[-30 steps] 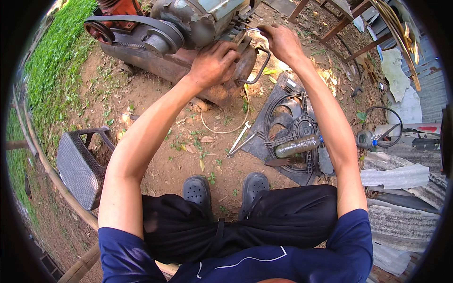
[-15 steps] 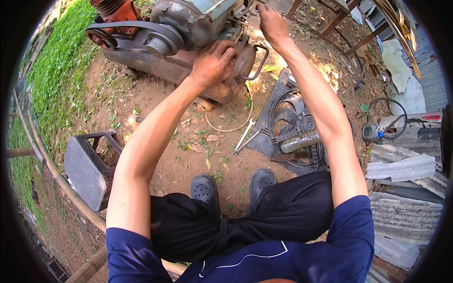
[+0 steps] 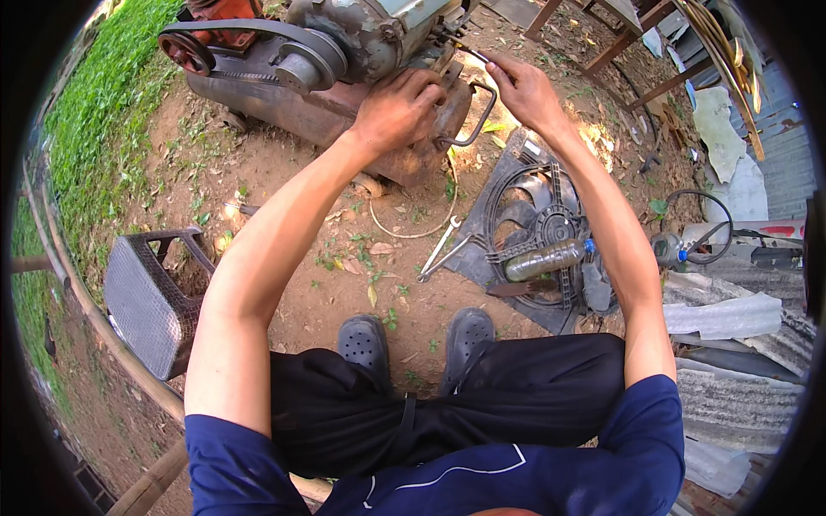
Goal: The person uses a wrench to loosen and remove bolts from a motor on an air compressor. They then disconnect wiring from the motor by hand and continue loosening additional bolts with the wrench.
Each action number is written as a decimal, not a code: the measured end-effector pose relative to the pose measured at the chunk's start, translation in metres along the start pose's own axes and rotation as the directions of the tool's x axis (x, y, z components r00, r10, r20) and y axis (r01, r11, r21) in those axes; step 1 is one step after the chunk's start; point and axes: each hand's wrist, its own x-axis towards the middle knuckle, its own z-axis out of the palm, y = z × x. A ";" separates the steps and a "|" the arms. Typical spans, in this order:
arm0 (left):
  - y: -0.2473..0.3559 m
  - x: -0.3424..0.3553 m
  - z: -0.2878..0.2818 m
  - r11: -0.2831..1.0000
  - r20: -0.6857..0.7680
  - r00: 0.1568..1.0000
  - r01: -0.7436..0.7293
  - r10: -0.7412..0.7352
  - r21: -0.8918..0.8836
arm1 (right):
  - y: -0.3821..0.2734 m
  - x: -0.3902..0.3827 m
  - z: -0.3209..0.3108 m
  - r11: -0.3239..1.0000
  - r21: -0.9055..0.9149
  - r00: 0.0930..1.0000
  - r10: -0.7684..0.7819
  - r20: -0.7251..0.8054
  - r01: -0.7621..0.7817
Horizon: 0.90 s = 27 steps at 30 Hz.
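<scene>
There's the long, rusty brown metal tank (image 3: 258,90) across the top, with the worn blue-grey rounded metal motor (image 3: 361,39) mounted on it. Bare left hand (image 3: 400,107) curls beside the motor, its hold hidden. Right hand (image 3: 523,90), set apart, is lower and closer in than half a second ago! It's pinching a slim dark metal rod (image 3: 472,53), now plainly showing, far end by the motor.

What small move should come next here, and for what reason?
Perhaps check where the far tip of the slim tool sits: the right hand holds its near end, and the tip lies near the motor, but contact is too small to tell.
</scene>
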 end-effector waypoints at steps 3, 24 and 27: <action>-0.001 0.001 0.002 1.000 -0.007 1.000 -0.016 0.016 -0.007 | -0.010 -0.004 0.009 0.995 -0.097 0.997 0.030 -0.075 -0.037; -0.011 -0.006 0.010 0.997 -0.099 0.994 -0.054 0.049 -0.048 | -0.080 0.004 0.043 0.788 0.459 0.908 0.401 0.126 -0.411; -0.012 -0.007 0.012 0.998 -0.100 0.994 -0.047 0.042 -0.051 | -0.075 0.007 0.045 0.719 0.536 0.891 0.420 0.174 -0.443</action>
